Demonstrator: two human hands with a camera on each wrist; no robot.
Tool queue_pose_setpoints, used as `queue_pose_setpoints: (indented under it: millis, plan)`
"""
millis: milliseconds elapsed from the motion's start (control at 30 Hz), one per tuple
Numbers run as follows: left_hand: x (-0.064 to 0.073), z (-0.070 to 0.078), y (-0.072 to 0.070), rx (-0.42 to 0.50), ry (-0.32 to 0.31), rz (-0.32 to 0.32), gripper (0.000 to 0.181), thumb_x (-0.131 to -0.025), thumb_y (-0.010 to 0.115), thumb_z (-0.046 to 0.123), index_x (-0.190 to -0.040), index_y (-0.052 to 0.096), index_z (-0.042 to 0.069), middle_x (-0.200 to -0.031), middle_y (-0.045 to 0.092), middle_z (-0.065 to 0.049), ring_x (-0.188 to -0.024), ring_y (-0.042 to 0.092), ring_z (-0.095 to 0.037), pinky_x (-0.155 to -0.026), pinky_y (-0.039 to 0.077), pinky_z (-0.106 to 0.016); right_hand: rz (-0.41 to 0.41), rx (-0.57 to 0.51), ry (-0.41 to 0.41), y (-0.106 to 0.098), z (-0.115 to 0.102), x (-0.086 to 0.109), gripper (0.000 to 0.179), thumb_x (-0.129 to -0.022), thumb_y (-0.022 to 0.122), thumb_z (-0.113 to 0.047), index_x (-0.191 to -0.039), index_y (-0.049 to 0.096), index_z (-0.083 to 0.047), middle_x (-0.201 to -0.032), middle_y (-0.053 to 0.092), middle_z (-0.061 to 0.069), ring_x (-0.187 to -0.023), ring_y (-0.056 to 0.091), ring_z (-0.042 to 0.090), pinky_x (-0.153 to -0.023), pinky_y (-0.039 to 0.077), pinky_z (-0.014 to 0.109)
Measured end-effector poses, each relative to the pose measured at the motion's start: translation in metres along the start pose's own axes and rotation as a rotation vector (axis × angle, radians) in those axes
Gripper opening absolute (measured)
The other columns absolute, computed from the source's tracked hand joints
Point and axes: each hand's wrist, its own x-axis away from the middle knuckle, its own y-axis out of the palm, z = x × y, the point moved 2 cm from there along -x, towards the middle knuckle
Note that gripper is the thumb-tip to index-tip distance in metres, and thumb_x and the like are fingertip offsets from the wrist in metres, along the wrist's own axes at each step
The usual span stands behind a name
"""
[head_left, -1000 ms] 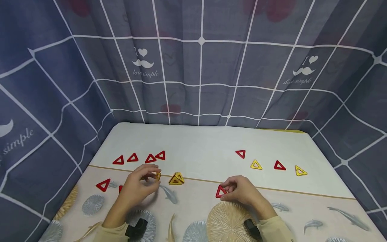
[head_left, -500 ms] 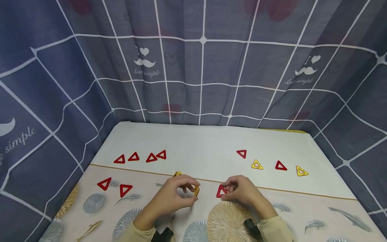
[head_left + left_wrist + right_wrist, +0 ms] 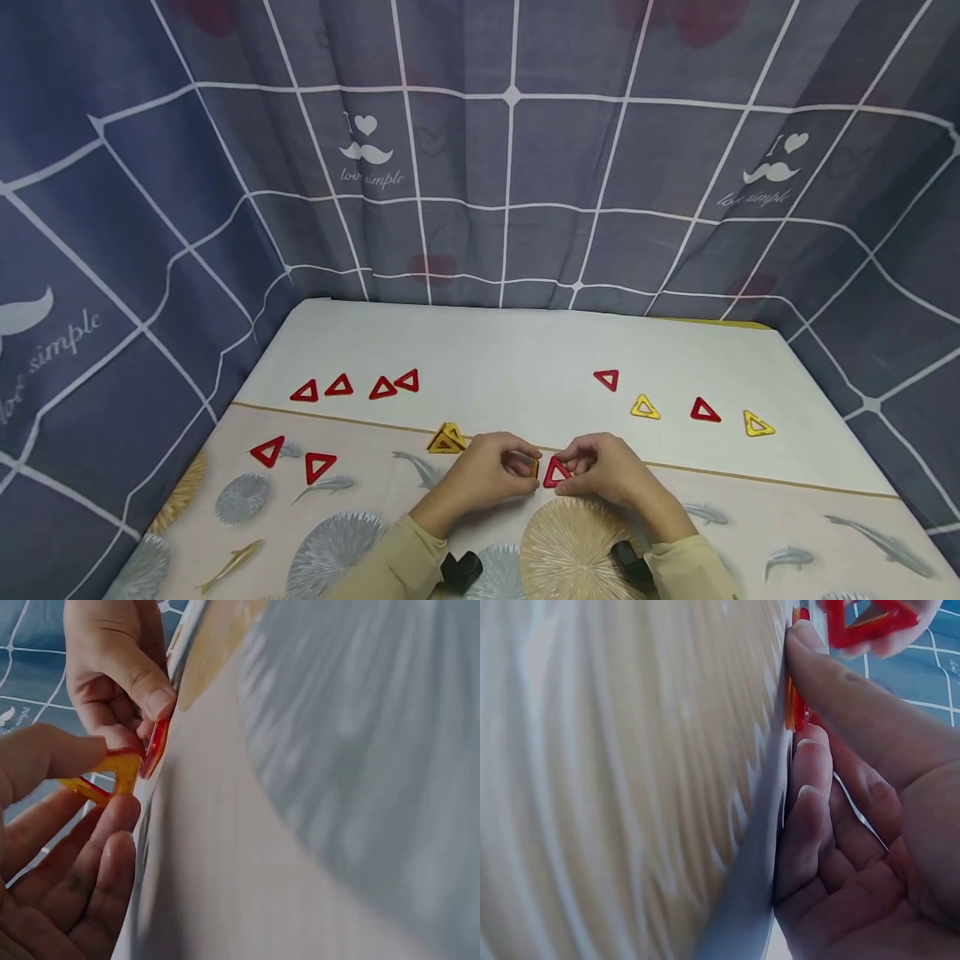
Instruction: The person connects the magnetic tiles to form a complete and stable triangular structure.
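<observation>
My left hand (image 3: 491, 471) pinches a triangle tile (image 3: 126, 769) between thumb and fingers. The tile is an open frame, yellow on one face and red on the other, and in the head view it shows edge-on. Just right of it, my right hand (image 3: 611, 471) pinches a second triangle tile (image 3: 549, 474), red face up, low at the tablecloth. In the right wrist view this second tile (image 3: 802, 705) shows a red and an orange-yellow layer. The two tiles are very close; in the left wrist view their edges seem to meet. Behind the left hand lie overlapping yellow triangles (image 3: 442, 443).
Several red triangles (image 3: 303, 399) lie at the left of the white board (image 3: 510, 358), and two more (image 3: 321, 457) on the patterned tablecloth (image 3: 375, 492). To the right are red triangles (image 3: 615, 381) and yellow ones (image 3: 642, 414). A checked curtain (image 3: 450, 167) encloses the back and sides.
My left hand has carried its tile rightward from beside the yellow triangles to the right hand's tile. The right hand has stayed in place, still holding its red triangle.
</observation>
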Motion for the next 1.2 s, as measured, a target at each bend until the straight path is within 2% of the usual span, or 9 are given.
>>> queue_pose_setpoints:
  millis: [300,400,600,767,867,1000,1200]
  plan:
    - [-0.012,0.000,0.009,-0.051,0.011,0.005,0.028,-0.078,0.081,0.001,-0.106,0.076,0.004,-0.085,0.071,0.001,-0.078,0.068,-0.009,-0.071,0.052,-0.022,-0.003,-0.004,-0.010,-0.001,0.001,0.000,0.034,-0.066,0.095,-0.011,-0.094,0.075,-0.007,-0.076,0.063,0.000,-0.071,0.057,0.016,-0.062,0.049,0.027]
    - [-0.014,0.002,0.011,-0.074,0.003,-0.001,0.030,-0.079,0.080,0.001,-0.108,0.076,0.005,-0.086,0.071,0.001,-0.078,0.066,-0.006,-0.070,0.051,-0.021,0.002,-0.007,-0.004,-0.001,0.001,0.001,0.035,-0.066,0.095,-0.010,-0.094,0.075,-0.006,-0.076,0.063,0.000,-0.070,0.057,0.017,-0.061,0.049,0.027]
    - [-0.014,0.004,0.015,-0.063,-0.011,-0.013,0.034,-0.081,0.077,-0.002,-0.114,0.075,0.004,-0.091,0.073,-0.001,-0.079,0.066,-0.004,-0.069,0.052,-0.020,0.000,-0.024,-0.015,-0.001,0.000,0.001,0.036,-0.066,0.095,-0.011,-0.096,0.075,-0.005,-0.077,0.063,0.001,-0.070,0.057,0.018,-0.061,0.049,0.027]
    - [-0.014,0.003,0.016,-0.057,-0.016,0.007,0.029,-0.080,0.077,-0.002,-0.109,0.075,0.004,-0.093,0.073,0.001,-0.078,0.067,-0.005,-0.068,0.052,-0.020,-0.006,-0.043,-0.017,0.000,0.001,0.002,0.041,-0.066,0.096,-0.014,-0.099,0.074,-0.005,-0.079,0.063,0.003,-0.071,0.058,0.018,-0.063,0.050,0.027]
    - [-0.013,0.004,0.016,-0.095,0.001,0.019,0.027,-0.080,0.076,-0.002,-0.106,0.076,0.004,-0.087,0.073,0.002,-0.074,0.064,-0.001,-0.066,0.051,-0.019,-0.022,-0.049,-0.022,-0.001,0.003,0.002,0.047,-0.065,0.096,-0.019,-0.103,0.073,-0.005,-0.083,0.064,0.003,-0.072,0.059,0.018,-0.064,0.051,0.027]
    - [-0.011,0.007,0.015,-0.190,0.054,0.037,0.028,-0.080,0.074,-0.003,-0.107,0.078,0.005,-0.085,0.073,0.005,-0.073,0.061,0.001,-0.066,0.050,-0.018,-0.058,-0.067,-0.040,-0.003,0.005,0.002,0.052,-0.067,0.096,-0.019,-0.110,0.072,-0.004,-0.086,0.065,0.005,-0.074,0.060,0.017,-0.065,0.051,0.027]
    - [-0.009,0.011,0.013,-0.329,0.145,0.072,0.022,-0.081,0.073,-0.002,-0.098,0.081,0.010,-0.088,0.071,0.007,-0.077,0.057,0.001,-0.067,0.047,-0.017,-0.069,-0.047,-0.093,-0.004,0.004,0.003,0.037,-0.069,0.094,-0.018,-0.100,0.078,-0.007,-0.083,0.065,0.004,-0.071,0.057,0.013,-0.062,0.050,0.026]
